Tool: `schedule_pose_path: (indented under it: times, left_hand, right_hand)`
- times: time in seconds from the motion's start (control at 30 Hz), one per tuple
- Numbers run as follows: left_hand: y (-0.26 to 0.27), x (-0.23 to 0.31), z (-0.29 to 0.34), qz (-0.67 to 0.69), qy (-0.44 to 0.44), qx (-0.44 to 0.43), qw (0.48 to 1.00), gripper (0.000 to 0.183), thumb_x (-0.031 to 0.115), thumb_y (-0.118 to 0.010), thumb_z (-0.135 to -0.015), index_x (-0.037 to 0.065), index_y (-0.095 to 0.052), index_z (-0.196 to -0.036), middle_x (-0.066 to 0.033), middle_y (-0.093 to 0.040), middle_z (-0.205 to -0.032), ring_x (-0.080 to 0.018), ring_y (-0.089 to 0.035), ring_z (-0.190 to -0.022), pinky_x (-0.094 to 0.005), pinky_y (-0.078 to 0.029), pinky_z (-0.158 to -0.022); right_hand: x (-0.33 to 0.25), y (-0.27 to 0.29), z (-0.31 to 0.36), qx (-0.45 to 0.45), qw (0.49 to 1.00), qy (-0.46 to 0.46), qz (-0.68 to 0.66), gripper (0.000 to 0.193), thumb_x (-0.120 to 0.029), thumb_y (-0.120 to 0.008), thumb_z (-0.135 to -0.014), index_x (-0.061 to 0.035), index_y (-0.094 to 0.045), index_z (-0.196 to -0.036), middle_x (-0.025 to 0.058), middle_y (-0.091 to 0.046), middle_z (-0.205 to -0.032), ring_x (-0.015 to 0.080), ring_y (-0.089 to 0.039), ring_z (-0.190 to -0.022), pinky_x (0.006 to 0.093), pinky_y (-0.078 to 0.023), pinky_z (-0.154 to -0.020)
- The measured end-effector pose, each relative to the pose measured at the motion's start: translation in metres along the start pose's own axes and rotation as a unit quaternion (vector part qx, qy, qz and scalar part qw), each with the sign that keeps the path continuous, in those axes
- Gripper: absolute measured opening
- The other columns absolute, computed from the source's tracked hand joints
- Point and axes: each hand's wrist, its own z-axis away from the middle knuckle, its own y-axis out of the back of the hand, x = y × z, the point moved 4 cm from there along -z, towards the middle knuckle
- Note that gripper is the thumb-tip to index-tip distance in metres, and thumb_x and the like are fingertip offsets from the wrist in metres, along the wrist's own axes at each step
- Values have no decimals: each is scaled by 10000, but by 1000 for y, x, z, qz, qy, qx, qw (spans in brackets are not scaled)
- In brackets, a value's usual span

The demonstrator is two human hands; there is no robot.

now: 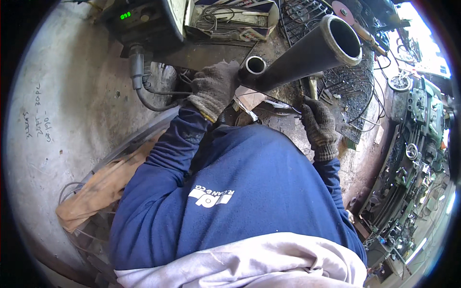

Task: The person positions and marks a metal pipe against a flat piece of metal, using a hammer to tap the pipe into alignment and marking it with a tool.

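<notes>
A large dark steel pipe stands at the bench, its round, pale-rimmed mouth tilted toward the upper right. Beside its base is a short, narrow pipe, also with its mouth up; I cannot tell whether the two are joined. My left hand, in a grey-brown knit glove, is closed against the short pipe's left side, with its fingertips partly hidden. Right of the large pipe, my gloved right hand is closed round the handle of what looks like a hammer, its head up.
A welding machine with a lit display and thick cable stands at upper left. Behind the pipes lies a box of welding rods. An angle grinder rests at upper right beside a grimy metal grate. Machinery lines the far right.
</notes>
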Motion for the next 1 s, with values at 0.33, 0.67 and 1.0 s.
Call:
schedule_pose_path:
  times: [0.33, 0.67, 1.0]
  left_hand:
    - [4, -7, 12, -39, 167, -5, 985, 193, 243, -674, -919, 99, -633, -1040, -188, -727, -983, -423, -707, -988, -512, -583, -774]
    - [-19, -7, 24, -77, 58, 102, 990, 141, 166, -660, -887, 118, -662, -1020, -156, -676, -912, -388, -698, -853, -472, -579, -752]
    - [3, -20, 71, 155, 225, -50, 961, 299, 194, -625, -945, 45, -680, -1198, -164, -733, -988, -290, -716, -886, -404, -584, -803]
  right_hand:
    - [-7, 2, -2, -20, 998, 32, 44, 279, -248, -673, -989, -57, -715, -1187, 169, -741, -1085, 331, -717, -1038, 420, -553, -901]
    - [-5, 2, -2, -45, 998, 43, 20, 282, -268, -678, -991, -52, -709, -1170, 178, -738, -1084, 337, -720, -1021, 421, -556, -883]
    - [-13, 6, 3, -65, 997, 39, -18, 288, -231, -672, -994, -18, -703, -1185, 175, -742, -1097, 281, -727, -1014, 374, -558, -881]
